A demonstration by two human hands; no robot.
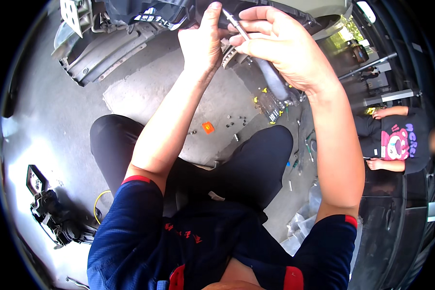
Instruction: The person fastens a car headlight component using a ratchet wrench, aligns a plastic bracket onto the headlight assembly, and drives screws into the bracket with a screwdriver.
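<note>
Top centre of frame: my right hand (285, 46) is closed around a slim screwdriver (237, 25), its tip aimed at the dark car panel (150, 17). My left hand (203, 41) presses bare against that panel, gripping nothing. I'd keep the shaft square to the fastener and brace hard with the left.

two hands (203, 41) (280, 46), one screwdriver (237, 24), one orange tag (208, 127), one open tool case (271, 104).

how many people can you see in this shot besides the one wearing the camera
1. A second person in a black shirt with a pink cartoon print is at the right edge, arms folded, beside the dark car body. Others could be hidden behind it.
</note>
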